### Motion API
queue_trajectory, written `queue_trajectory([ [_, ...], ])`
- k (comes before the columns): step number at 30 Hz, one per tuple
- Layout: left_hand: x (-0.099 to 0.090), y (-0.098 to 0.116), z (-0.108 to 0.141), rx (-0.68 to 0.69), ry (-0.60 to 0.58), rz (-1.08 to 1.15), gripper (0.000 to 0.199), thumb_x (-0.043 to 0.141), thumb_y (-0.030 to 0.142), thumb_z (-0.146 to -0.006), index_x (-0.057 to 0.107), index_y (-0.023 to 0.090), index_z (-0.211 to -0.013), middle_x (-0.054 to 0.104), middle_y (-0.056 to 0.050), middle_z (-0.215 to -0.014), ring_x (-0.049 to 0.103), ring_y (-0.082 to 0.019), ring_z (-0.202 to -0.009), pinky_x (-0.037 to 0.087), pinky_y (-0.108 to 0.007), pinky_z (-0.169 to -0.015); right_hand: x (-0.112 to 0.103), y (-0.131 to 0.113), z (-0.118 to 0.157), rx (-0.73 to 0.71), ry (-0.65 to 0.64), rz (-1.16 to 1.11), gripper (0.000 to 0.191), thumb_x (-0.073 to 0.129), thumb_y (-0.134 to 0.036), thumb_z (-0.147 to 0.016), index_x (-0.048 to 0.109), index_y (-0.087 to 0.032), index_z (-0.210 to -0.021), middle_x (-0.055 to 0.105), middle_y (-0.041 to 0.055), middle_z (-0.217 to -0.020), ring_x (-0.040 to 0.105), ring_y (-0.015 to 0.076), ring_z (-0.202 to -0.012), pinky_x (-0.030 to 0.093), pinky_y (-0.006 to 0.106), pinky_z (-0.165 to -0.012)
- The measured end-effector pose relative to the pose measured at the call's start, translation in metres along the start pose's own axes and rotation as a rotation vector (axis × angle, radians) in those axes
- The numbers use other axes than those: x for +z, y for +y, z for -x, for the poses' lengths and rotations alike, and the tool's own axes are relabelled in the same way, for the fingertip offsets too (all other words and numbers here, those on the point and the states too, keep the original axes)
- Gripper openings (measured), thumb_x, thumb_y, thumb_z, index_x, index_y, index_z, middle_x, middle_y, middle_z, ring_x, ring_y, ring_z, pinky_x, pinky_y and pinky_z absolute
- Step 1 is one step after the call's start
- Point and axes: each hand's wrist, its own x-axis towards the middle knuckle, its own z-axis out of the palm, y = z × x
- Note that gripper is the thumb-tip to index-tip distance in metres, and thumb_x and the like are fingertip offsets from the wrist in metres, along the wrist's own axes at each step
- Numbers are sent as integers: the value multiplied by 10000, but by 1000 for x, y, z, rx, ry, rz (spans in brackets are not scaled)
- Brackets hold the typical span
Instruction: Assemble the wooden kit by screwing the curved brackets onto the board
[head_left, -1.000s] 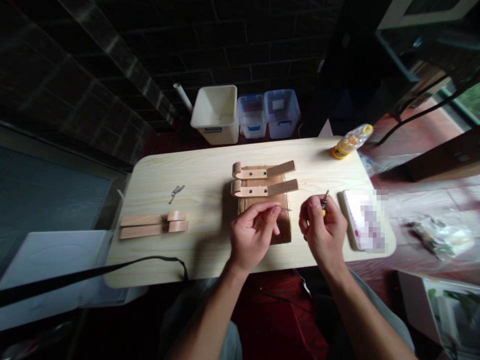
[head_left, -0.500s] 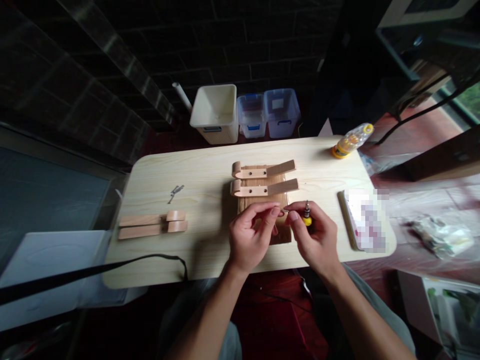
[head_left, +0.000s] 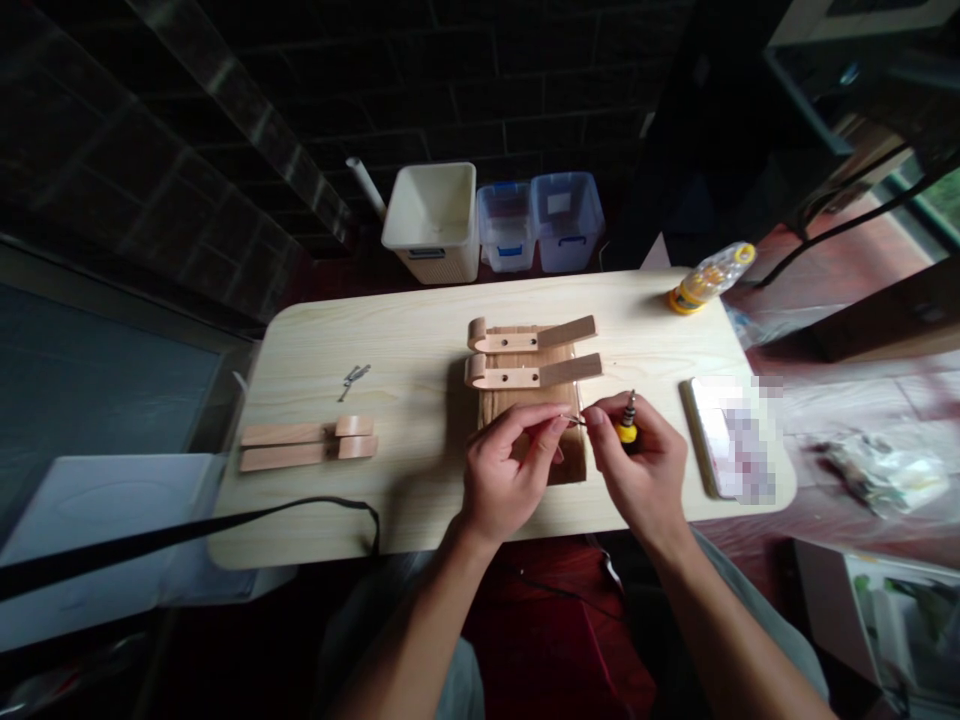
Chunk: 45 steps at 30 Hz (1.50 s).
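Over the front of a wooden block (head_left: 491, 405), my left hand (head_left: 501, 480) pinches a thin metal piece (head_left: 574, 420), apparently a screw, between thumb and forefinger. The thumb and forefinger of my right hand (head_left: 646, 468) are closed at the other end of that piece. A small screwdriver (head_left: 628, 428) with a yellow and black handle is tucked in my right hand, its tip pointing up. Just beyond my fingers, a curved wooden hook (head_left: 517, 379) with two holes rests across the block. A matching wooden hook (head_left: 516, 343) lies parallel behind it.
Two more wooden pieces (head_left: 281, 457) lie side by side at the table's left. Several screws (head_left: 354, 381) are heaped behind them. A clear-and-yellow bottle-shaped container (head_left: 709, 280) stands at the back right, and a partly blurred white box (head_left: 712, 440) lies at the right. Plastic bins (head_left: 431, 265) stand beyond the table.
My fingertips have drawn slightly apart, showing more of the thin metal piece. The right hand and screwdriver have shifted a little to the right; the whole view has moved slightly.
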Motion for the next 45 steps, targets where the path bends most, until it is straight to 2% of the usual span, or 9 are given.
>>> queue_trajectory([
  [8,0,-1,-1,40,17,-48,160,677,202,-922,737,212,-1070,766,-22,-924,678,-75,-613,575,-177,-659,-1,-2,2,-60,-56,34,78,691,-226,-898,658,-206,-831,603,-22,-734,506,110,-633,393,246,-566],
  [12,0,0,0,17,1,-9,163,669,208,-929,735,214,-1078,762,-20,-921,665,-66,-593,562,-170,-627,0,1,2,80,-37,-65,142,670,-305,-931,635,-211,-831,549,-41,-657,467,98,-562,377,239,-521],
  [16,1,-1,0,-31,15,65,173,660,209,-936,725,206,-1096,734,-6,-804,651,-74,-589,547,-175,-603,1,6,2,210,-5,-183,188,671,-385,-934,629,-213,-872,525,-52,-633,438,86,-504,354,231,-475],
  [24,1,-3,2,-80,34,114,171,677,245,-928,727,193,-1083,740,-20,-795,688,-105,-658,574,-209,-664,1,4,3,159,26,-146,255,649,-418,-945,618,-198,-818,542,-36,-641,458,89,-507,371,229,-470],
  [27,1,-3,2,-88,48,122,178,679,266,-929,726,187,-1081,753,-33,-825,701,-112,-681,582,-216,-681,0,5,1,133,152,-69,275,624,-428,-957,599,-201,-802,515,-40,-623,453,96,-507,375,233,-472],
  [30,1,-3,2,-86,53,129,187,675,283,-933,724,185,-1085,759,-41,-837,708,-116,-690,588,-221,-686,-2,5,-1,97,286,-5,206,607,-411,-964,641,-218,-1027,524,-43,-660,470,107,-514,387,238,-475],
  [32,1,-3,2,-87,50,122,193,673,293,-934,725,183,-1084,760,-44,-837,707,-115,-679,587,-215,-672,-3,4,-1,54,248,32,221,616,-387,-957,656,-227,-1103,551,-31,-694,478,110,-523,393,243,-477],
  [38,0,-1,1,-94,64,76,195,680,310,-928,732,185,-1068,764,-39,-859,662,-83,-571,556,-178,-572,0,-1,6,-68,2,84,104,690,-306,-901,709,-223,-961,668,18,-787,568,141,-640,440,258,-541],
  [45,0,-1,1,-72,65,49,165,690,286,-920,742,189,-1043,765,-35,-868,668,-85,-589,560,-175,-593,3,-1,6,-75,-7,54,45,710,-257,-881,700,-220,-905,660,5,-768,557,135,-641,420,264,-559],
])
